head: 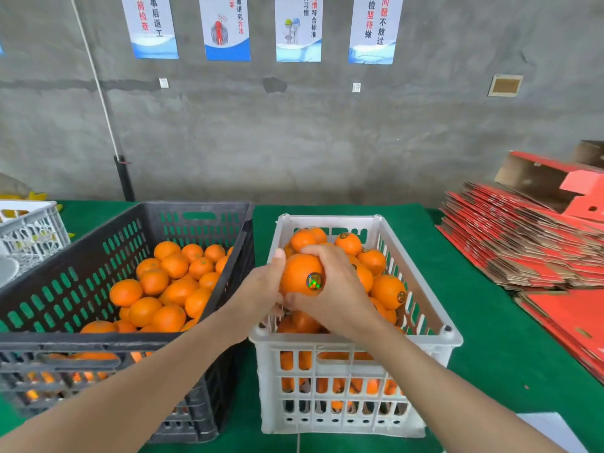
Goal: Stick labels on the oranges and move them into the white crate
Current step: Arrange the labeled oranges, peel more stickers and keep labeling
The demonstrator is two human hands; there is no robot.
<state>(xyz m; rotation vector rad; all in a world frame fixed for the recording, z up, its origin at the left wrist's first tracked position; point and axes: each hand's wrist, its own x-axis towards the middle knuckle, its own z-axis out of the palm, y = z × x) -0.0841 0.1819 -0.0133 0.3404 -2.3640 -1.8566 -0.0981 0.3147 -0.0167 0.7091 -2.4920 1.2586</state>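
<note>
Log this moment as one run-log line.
left hand: grips orange | right hand: grips same orange | label: stuck on orange | position: above white crate | black crate: oranges inside

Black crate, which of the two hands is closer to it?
Left. The left hand grips the orange right beside the black crate; the right hand holds the orange's other side, farther over the white crate.
</note>
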